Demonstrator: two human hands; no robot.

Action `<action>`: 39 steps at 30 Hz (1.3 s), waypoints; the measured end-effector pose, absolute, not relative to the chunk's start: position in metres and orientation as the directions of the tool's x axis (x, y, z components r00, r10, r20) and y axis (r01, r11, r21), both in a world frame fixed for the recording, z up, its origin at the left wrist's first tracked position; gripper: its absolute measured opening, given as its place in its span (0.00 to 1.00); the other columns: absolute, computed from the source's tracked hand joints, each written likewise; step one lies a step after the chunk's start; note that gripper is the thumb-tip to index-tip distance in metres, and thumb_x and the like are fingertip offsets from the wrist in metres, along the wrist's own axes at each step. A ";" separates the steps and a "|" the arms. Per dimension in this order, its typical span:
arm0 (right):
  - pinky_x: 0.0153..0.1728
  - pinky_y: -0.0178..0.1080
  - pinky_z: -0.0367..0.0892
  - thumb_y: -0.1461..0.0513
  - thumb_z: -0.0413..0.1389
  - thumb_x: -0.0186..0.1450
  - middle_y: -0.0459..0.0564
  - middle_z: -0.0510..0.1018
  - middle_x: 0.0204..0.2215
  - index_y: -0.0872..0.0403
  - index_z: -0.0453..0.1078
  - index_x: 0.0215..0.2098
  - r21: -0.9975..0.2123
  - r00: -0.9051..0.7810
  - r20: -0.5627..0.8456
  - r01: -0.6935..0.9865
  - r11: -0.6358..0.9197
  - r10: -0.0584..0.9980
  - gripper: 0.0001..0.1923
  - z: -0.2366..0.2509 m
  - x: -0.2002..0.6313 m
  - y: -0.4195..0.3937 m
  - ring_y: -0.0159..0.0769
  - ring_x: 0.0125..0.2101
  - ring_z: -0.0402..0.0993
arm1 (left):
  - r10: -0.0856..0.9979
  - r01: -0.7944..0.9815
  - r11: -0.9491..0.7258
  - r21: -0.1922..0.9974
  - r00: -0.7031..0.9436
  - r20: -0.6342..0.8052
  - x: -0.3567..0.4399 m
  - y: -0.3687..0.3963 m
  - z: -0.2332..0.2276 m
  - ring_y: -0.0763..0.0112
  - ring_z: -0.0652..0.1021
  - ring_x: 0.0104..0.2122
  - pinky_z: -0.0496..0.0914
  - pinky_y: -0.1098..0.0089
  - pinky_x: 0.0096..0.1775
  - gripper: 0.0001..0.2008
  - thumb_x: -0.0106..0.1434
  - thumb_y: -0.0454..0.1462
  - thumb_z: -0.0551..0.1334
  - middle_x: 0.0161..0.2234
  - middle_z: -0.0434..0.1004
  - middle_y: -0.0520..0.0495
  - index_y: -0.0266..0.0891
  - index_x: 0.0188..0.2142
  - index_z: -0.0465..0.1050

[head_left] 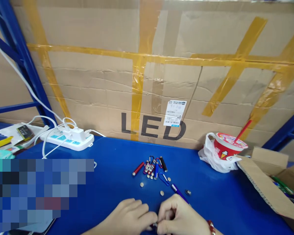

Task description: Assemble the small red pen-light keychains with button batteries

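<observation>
My left hand (131, 217) is closed, its fingertips meeting those of my right hand (175, 215) at the bottom middle of the head view. Both pinch a small dark, shiny piece (154, 225), mostly hidden by the fingers. A purple metal tube (180, 192), like a mini flashlight body, lies just beyond my right hand. Ahead are a red tube (138, 169), a blue tube (156, 170) and a black tube (163, 164), beside a heap of small carabiners (150, 166). Several button cells (162, 193) lie scattered around, as does a blue carabiner (164, 179).
A white power strip (82, 142) with cables sits at the back left. At the right are a red cup (226, 148) in a plastic bag and an open carton (262, 187). A large cardboard sheet (100, 91) backs the blue table (112, 163). The lower left is pixelated.
</observation>
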State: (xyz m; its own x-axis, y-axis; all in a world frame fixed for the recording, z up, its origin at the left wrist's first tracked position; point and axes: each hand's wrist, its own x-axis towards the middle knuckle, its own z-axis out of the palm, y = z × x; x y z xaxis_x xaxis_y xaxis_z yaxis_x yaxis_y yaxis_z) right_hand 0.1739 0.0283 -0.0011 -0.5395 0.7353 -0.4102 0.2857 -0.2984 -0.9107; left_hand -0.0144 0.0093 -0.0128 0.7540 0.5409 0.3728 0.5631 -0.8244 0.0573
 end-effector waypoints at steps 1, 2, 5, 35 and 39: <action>0.14 0.24 0.62 0.57 0.65 0.40 0.45 0.71 0.14 0.62 0.68 0.20 -0.912 -0.560 -0.410 0.276 -0.304 0.720 0.17 -0.001 0.175 0.029 0.24 0.14 0.67 | 0.564 0.568 -0.818 0.089 0.761 0.321 -0.015 0.007 -0.008 0.74 0.70 0.25 0.61 0.74 0.31 0.06 0.63 0.35 0.48 0.25 0.69 0.54 0.42 0.34 0.62; 0.14 0.25 0.63 0.56 0.65 0.40 0.45 0.71 0.15 0.62 0.68 0.21 -0.913 -0.581 -0.407 0.265 -0.310 0.705 0.18 0.000 0.176 0.029 0.25 0.14 0.68 | 0.595 0.582 -0.802 0.133 0.758 0.267 -0.016 0.005 -0.003 0.74 0.70 0.26 0.61 0.74 0.32 0.05 0.63 0.34 0.49 0.27 0.70 0.54 0.42 0.35 0.62; 0.13 0.28 0.65 0.55 0.65 0.41 0.45 0.71 0.15 0.62 0.68 0.24 -0.926 -0.621 -0.376 0.241 -0.289 0.688 0.20 0.003 0.177 0.029 0.27 0.14 0.68 | 0.653 0.601 -0.756 0.261 0.722 0.230 -0.018 0.001 0.007 0.74 0.71 0.30 0.61 0.74 0.35 0.07 0.63 0.33 0.48 0.30 0.71 0.54 0.43 0.36 0.63; 0.07 0.25 0.54 0.44 0.57 0.46 0.41 0.64 0.11 0.59 0.64 0.21 -0.910 -0.605 -0.414 0.283 -0.303 0.680 0.25 0.013 0.162 0.010 0.23 0.11 0.61 | 0.738 0.693 -0.673 0.258 0.652 0.171 -0.014 -0.016 -0.006 0.72 0.72 0.36 0.64 0.71 0.40 0.13 0.59 0.27 0.49 0.36 0.70 0.51 0.40 0.43 0.60; 0.06 0.24 0.54 0.42 0.55 0.47 0.40 0.64 0.12 0.60 0.64 0.21 -0.930 -0.609 -0.368 0.255 -0.266 0.703 0.28 0.010 0.160 0.011 0.21 0.11 0.60 | 0.749 0.686 -0.661 0.306 0.633 0.197 -0.012 -0.014 -0.003 0.73 0.72 0.34 0.64 0.73 0.38 0.08 0.63 0.30 0.47 0.34 0.71 0.51 0.39 0.37 0.62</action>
